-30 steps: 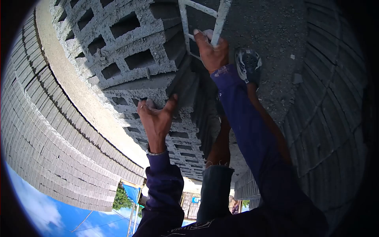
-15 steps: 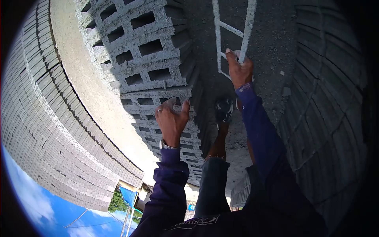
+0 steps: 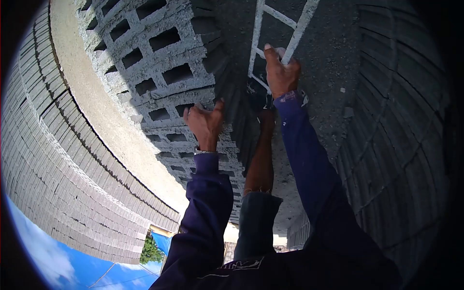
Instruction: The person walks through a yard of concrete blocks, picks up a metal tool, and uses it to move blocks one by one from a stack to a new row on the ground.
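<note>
My right hand (image 3: 282, 72) is closed around one rail of a white ladder-like metal frame (image 3: 300, 34), whose thin rungs join two rails. Over the upper edge of a stack of grey hollow concrete blocks (image 3: 166, 39) is my left hand (image 3: 205, 123), its fingers bent and the thumb held apart from them. The fingertips overlap the blocks' rough side, near a dark hollow. A band or watch (image 3: 205, 151) circles the left wrist. My leg (image 3: 259, 159) shows between the arms, with the foot partly hidden near the lower end of the frame.
Tall rows of stacked blocks (image 3: 87, 183) curve along the left, beyond a sunlit strip of ground (image 3: 92, 67). Another shaded block wall (image 3: 386, 121) stands at the right. Between the stacks runs a narrow gravel passage (image 3: 324, 96). A blue tarp (image 3: 162, 241) hangs at lower left.
Both hands have shifted up and slightly left in the view; the frame has moved left with my right hand. My left hand is farther along the block stack. My leg has stepped forward.
</note>
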`<state>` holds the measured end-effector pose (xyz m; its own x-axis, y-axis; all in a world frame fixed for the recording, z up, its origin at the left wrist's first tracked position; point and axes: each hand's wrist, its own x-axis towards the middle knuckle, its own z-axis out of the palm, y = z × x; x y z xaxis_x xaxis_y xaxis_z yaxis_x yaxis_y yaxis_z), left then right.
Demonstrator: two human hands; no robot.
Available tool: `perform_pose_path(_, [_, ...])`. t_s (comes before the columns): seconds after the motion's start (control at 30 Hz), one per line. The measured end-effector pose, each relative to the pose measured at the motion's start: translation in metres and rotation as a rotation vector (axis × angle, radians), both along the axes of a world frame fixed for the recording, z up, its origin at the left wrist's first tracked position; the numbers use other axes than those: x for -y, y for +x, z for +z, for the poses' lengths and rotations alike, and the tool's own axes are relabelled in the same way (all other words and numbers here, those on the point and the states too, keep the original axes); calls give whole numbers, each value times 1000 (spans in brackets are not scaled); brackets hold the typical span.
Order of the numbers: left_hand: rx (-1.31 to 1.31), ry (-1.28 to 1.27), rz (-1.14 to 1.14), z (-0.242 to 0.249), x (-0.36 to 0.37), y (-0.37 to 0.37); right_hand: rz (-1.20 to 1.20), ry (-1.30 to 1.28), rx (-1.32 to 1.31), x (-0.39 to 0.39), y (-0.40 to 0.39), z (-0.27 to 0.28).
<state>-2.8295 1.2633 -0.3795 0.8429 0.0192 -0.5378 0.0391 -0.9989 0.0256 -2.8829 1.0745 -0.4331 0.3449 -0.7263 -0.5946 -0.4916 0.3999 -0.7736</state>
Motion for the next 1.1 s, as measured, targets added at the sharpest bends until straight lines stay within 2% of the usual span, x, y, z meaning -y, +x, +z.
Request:
perform_pose_path(0.07, [48, -143, 115, 6, -18, -2, -20, -6, 14, -1, 9, -13])
perform_pose_path(0.1, [20, -124, 105, 8, -33, -2, -32, 11, -15, -6, 6, -17])
perform_pose_path(0.17, [-134, -198, 314, 24, -35, 11, -95, 3, 87, -6, 17, -19])
perform_pose_path(0.2, [-142, -226, 336, 21, -47, 10, -129, 19, 123, -5, 22, -14])
perform_pose_path(0.23, [-143, -220, 326, 25, -42, 17, -140, 23, 122, -1, 27, -13])
perform_pose_path(0.3, [-344, -114, 439, 39, -23, 24, -89, 61, 230, 1, 32, -11])
perform_pose_path(0.33, [-195, -200, 376, 27, -36, 13, -83, 54, 208, -1, 35, -12])
perform_pose_path(0.43, [-190, -241, 474, 24, -37, 7, 22, 51, 157, -40, 35, -55])
perform_pose_path(0.5, [-192, -235, 435, 24, -43, 2, 112, 89, -38, -60, 31, -70])
perform_pose_path(0.57, [-166, -250, 403, 17, -37, 9, 141, -54, -15, -66, 27, -74])
perform_pose_path(0.63, [-102, -123, 211, 20, -36, 5, 132, 12, 2, -59, 16, -64])
perform_pose_path(0.67, [108, -94, -54, 16, -39, -1, 122, 62, 30, -48, 16, -53])
perform_pose_path(0.7, [109, -106, -48, 13, -40, -1, 128, 50, 30, -35, 20, -45])
perform_pose_path(0.77, [-55, -290, 306, 14, -41, 1, 2, 75, 124, -15, 25, -30])
perform_pose_path(0.9, [-117, -290, 247, 18, -34, 6, 12, 134, 112, -27, 40, -44])
perform_pose_path(1.0, [-82, -309, 261, 19, -35, 6, 207, 58, -54, -68, 23, -94])
perform_pose_path(1.07, [-265, -211, 320, 27, -29, 13, 249, 68, -101, -71, 4, -94])
perform_pose_path(1.1, [-264, -208, 319, 25, -30, 12, 195, 57, -68, -70, -7, -91])
